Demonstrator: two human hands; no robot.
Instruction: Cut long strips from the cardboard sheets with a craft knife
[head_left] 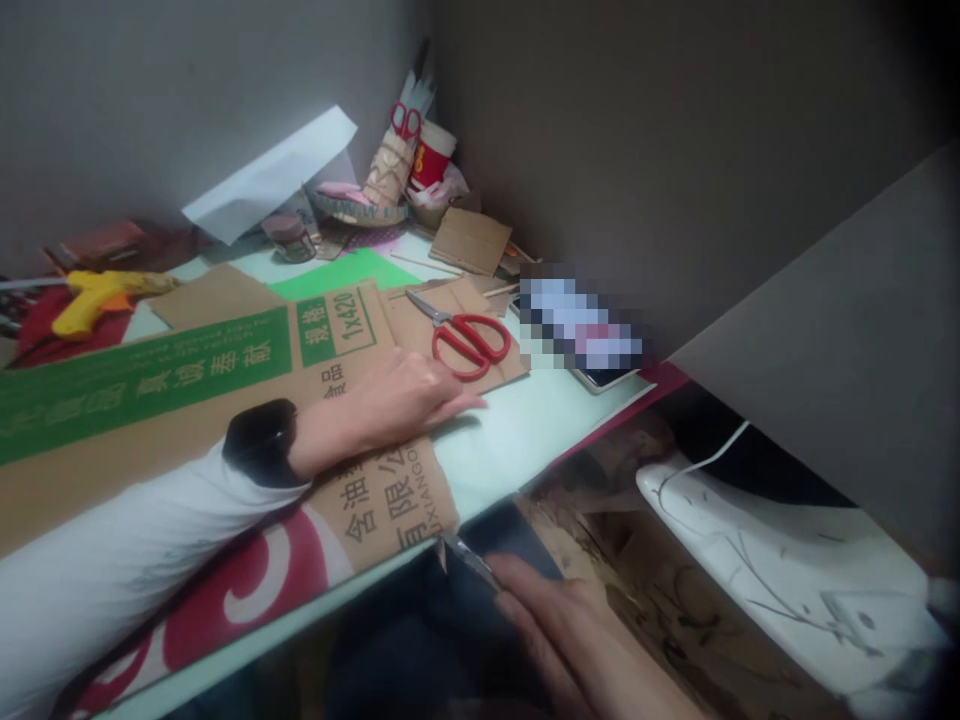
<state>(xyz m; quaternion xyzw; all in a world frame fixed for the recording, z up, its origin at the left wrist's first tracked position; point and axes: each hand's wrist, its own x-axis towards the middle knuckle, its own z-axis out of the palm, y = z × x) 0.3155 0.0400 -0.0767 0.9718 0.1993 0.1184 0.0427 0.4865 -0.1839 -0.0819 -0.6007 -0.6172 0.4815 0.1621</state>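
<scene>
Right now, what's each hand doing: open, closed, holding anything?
Left hand: open, flat on the printed cardboard sheet.
Right hand: closed on a utility knife at the cardboard's edge.

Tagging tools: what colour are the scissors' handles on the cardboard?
Red; the scissors show best in the head view.

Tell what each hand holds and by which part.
Right hand grips a bladed tool by its handle end, tip at the cardboard edge. Left hand only presses flat on it.
</scene>
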